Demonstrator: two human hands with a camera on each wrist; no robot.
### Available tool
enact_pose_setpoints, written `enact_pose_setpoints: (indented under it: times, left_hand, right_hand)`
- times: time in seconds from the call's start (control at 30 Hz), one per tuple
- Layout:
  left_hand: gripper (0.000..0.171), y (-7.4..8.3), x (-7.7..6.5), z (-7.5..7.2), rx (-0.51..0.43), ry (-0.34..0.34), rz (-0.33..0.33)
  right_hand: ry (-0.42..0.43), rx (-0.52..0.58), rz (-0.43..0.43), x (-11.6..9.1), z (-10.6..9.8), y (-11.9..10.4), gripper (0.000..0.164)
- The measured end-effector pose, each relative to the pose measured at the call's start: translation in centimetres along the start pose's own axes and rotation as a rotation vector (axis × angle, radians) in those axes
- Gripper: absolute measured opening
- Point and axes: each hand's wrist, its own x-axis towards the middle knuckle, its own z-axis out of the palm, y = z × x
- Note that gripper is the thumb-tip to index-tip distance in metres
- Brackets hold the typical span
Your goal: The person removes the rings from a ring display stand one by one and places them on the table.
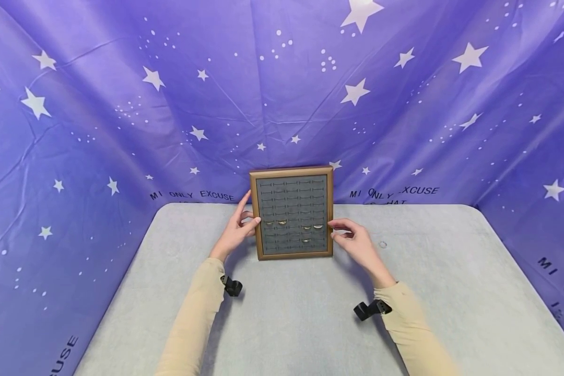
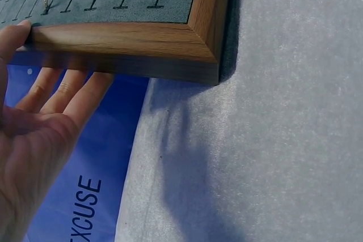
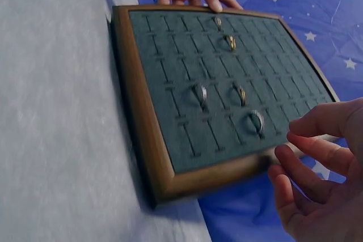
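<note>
A wooden-framed ring display board (image 1: 294,209) with a grey-green slotted pad stands tilted up on the table, its slotted face toward me. Several gold and silver rings sit in its lower slots, among them a silver ring (image 3: 258,122) near the right edge. My left hand (image 1: 237,230) grips the left side of the frame, thumb on the front rim and fingers behind. At the right rim is my right hand (image 1: 357,245), fingers loosely bent. In the right wrist view nothing shows between its fingertips; whether they touch the wood is unclear.
A small clear ring-shaped thing (image 1: 383,244) lies on the grey tabletop (image 1: 291,313), right of the board. Purple star-printed cloth (image 1: 282,94) hangs along the back and both sides of the table. Each wrist carries a black camera (image 1: 232,286).
</note>
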Motion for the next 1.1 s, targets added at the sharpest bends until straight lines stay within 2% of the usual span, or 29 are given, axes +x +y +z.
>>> enact_pose_setpoints:
  times: [0.23,0.43,0.7,0.93,1.1]
  left_hand:
    - [0.078,0.1,-0.1,0.0,-0.003,0.002,-0.001]
    - [0.077,0.1,-0.1,0.1,0.005,0.013,0.006]
    - [0.077,0.0,-0.1,0.2,0.017,0.021,0.019]
    - [0.077,-2.3,0.8,-0.3,-0.003,0.031,0.042]
    - [0.077,-2.8,0.9,-0.2,0.015,0.044,0.064]
  right_hand:
    - [0.002,-0.015,-0.002,0.1,1.3,-2.1,0.026]
    - [0.013,-0.023,-0.011,0.4,1.7,-2.5,0.026]
    - [0.009,-0.045,-0.030,1.2,2.8,0.9,0.026]
    - [-0.001,-0.065,-0.075,1.5,3.9,1.4,0.026]
    - [0.022,-0.097,-0.090,1.9,4.7,1.0,0.024]
